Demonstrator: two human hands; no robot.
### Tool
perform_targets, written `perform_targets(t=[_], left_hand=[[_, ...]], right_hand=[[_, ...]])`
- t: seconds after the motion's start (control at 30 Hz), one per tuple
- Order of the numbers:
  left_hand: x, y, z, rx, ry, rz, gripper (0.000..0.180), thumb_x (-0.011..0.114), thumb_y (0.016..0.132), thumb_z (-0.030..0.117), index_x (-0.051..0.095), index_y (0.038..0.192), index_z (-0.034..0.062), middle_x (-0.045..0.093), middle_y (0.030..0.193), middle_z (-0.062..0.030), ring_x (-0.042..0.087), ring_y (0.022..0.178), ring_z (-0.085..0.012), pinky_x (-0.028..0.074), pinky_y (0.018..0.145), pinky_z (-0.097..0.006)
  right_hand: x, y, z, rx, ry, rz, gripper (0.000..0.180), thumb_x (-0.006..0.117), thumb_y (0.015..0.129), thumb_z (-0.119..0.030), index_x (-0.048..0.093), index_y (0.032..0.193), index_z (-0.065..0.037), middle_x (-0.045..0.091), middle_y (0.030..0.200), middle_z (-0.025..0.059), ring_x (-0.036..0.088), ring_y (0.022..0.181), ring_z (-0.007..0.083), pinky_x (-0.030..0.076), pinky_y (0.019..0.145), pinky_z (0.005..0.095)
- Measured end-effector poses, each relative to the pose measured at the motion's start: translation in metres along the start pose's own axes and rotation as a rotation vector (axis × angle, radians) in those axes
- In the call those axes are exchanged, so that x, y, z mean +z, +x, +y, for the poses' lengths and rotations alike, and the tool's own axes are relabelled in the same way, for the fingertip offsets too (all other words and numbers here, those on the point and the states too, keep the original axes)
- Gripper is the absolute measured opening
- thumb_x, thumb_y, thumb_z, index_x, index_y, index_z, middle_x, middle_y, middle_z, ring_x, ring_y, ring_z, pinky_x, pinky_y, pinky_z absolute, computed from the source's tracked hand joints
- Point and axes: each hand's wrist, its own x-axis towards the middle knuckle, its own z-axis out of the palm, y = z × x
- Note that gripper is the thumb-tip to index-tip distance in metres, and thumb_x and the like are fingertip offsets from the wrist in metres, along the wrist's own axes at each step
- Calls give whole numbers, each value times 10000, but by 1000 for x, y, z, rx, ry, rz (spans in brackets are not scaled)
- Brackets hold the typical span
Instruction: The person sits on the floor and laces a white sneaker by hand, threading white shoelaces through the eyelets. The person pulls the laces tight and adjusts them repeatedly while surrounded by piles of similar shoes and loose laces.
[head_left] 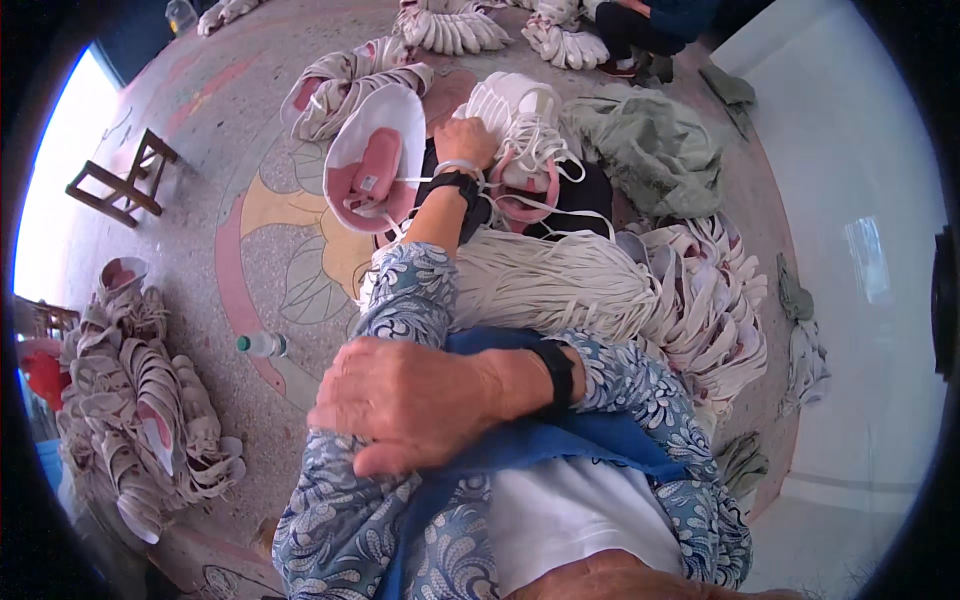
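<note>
The right hand (415,400), nearest the camera, lies with fingers curled over the left sleeve (400,300). Beyond the lace bundle (545,280), the left hand (465,140) closes on the white shoe upper (525,130); its loose laces could snag and drag neighbouring uppers.

White-and-pink shoe upper (520,140) with loose white laces, flat on dark cloth.
</note>
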Motion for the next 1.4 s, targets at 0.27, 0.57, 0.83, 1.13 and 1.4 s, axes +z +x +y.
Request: perform_targets(t=[0.27,0.57,0.83,1.13,1.4], left_hand=[[5,0,0,11,-6,53,287,570,763,261,724,894,58,690,978,-176,662,935,-309,477,838,-407],[0,-2,1,68,25,77,303,542,802,277,723,880,47,692,916,-192,670,901,-325,516,810,-431],[-1,-4,3,39,-15,65,306,565,762,265,727,891,40,692,938,-177,655,918,-309,461,837,-419],[-2,-2,-5,58,-8,94,298,556,771,275,724,857,44,689,914,-201,668,888,-334,508,817,-435],[-4,-3,-2,52,22,75,286,565,780,271,722,878,52,693,920,-193,672,897,-319,507,821,-425]], right_hand=[[-6,-3,24,74,40,0,350,520,892,-349,626,932,-17,633,838,139,612,791,325,467,728,431],[-41,-37,95,217,-373,140,228,520,845,-243,669,864,-71,659,843,105,619,840,306,458,782,437],[-42,-36,72,288,-342,2,221,551,850,-209,656,894,-19,651,884,104,596,928,306,391,949,451],[-18,-9,11,81,-256,-29,295,602,825,-244,612,982,6,609,920,146,581,912,309,396,906,470],[-11,-2,7,57,9,-132,351,578,863,-252,592,1096,11,600,1047,159,577,999,323,424,931,450]])
